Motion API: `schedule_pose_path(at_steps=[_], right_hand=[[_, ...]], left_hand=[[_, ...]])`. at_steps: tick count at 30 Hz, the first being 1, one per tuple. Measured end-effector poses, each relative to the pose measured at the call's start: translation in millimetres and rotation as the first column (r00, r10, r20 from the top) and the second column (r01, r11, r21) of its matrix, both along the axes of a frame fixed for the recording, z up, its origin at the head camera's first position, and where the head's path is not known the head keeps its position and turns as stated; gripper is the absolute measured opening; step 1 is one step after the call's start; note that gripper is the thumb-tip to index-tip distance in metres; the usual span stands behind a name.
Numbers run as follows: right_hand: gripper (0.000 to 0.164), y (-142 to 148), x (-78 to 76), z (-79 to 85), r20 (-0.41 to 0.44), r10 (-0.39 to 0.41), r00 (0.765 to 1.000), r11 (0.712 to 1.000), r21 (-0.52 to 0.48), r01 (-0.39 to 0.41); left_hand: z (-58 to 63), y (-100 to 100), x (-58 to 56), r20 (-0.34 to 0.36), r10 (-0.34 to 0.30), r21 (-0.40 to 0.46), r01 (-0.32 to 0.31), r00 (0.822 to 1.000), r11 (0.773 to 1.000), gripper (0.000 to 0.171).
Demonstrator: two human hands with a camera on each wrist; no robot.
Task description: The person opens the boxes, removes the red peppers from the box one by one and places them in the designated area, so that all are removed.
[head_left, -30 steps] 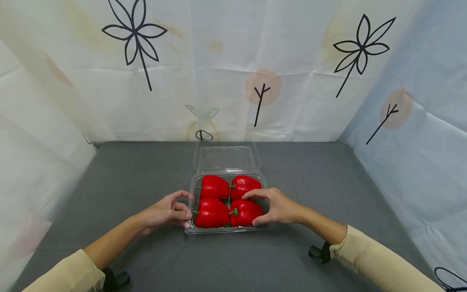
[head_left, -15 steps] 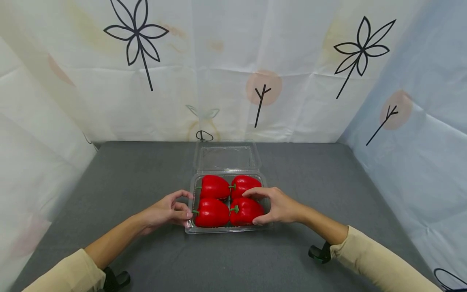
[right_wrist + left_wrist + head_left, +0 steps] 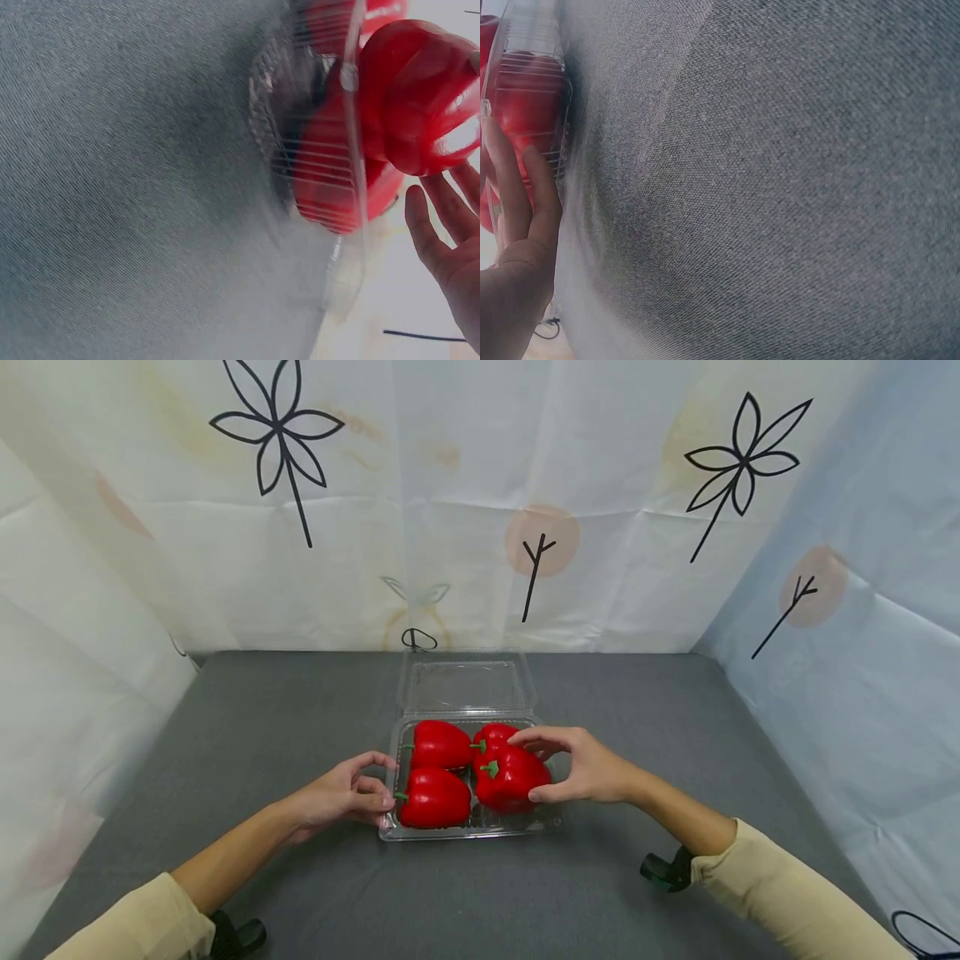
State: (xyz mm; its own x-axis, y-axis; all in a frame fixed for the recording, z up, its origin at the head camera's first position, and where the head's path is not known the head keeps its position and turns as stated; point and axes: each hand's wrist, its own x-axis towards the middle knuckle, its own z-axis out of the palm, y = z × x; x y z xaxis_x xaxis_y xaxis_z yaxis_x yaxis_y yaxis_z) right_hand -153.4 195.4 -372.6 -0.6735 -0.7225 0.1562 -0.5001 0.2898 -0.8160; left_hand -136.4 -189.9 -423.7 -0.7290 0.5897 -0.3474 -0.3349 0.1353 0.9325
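Note:
A clear plastic clamshell container [image 3: 472,835] stands on the table with its lid [image 3: 467,687] folded back. My right hand [image 3: 581,767] grips a red bell pepper [image 3: 512,783] between thumb and fingers, raised above the container's front right part. In the right wrist view this bell pepper [image 3: 420,97] hangs clear of the rim. Three more red bell peppers lie inside: one front left [image 3: 433,799], one back left [image 3: 441,745], and one back right [image 3: 491,737], partly covered by the raised one. At the container's left edge, my left hand [image 3: 348,792] holds the rim, fingers along the side wall.
Dark grey cloth [image 3: 300,710] covers the table around the container. Behind it and at both sides hangs a white curtain [image 3: 465,527] with printed flowers. A dark wire [image 3: 922,935] shows at the lower right.
My right hand has lifted the front right bell pepper up out of its place and slightly to the right. The left hand and the container have stayed put.

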Motion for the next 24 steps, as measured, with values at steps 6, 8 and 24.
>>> schedule_pose_path(at_steps=[6, 8, 24], right_hand=[[0.058, 4.6, -1.5, 8.2, -0.001, -0.037, 0.999, 0.999, 0.021, 0.037], [0.058, 6.3, -1.8, 10.3, -0.003, -0.058, 0.998, 0.998, 0.022, 0.058], [0.058, 37.8, -19.5, 17.1, -0.132, -0.277, 0.952, 0.961, -0.02, 0.276]], left_hand=[[0.9, 0.0, 0.4, 0.001, 0.001, 0.002, -0.001, 1.0, 1.0, 0.064], [1.1, 0.1, 0.7, 0.001, 0.003, 0.003, -0.003, 1.0, 1.0, 0.063], [0.6, -1.7, 0.9, -0.001, -0.006, 0.003, 0.006, 1.0, 1.0, 0.063]])
